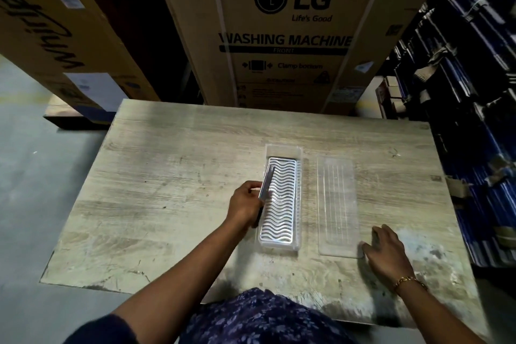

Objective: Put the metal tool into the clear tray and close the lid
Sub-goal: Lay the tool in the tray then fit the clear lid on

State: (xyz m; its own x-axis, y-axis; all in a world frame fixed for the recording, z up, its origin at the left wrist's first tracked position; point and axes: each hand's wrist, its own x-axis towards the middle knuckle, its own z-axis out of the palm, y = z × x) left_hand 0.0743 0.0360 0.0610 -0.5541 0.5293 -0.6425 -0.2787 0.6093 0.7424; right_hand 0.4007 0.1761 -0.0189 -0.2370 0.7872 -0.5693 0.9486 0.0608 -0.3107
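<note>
A long clear tray [299,173] with a wavy white insert lies lengthwise in the middle of the wooden table [173,176]. Its clear ribbed lid [336,204] lies flat on the table just to the right, apart from the tray. My left hand [245,205] grips a slim metal tool [266,180], tongs-like, held over the tray's left edge with its tips pointing away from me. My right hand [386,250] rests on the table with fingers spread, its fingertips touching the lid's near right corner.
A large LG washing machine carton [284,31] stands behind the table, another carton [55,36] at the back left. Dark blue stacked goods [474,92] line the right side. Grey floor [25,176] lies to the left.
</note>
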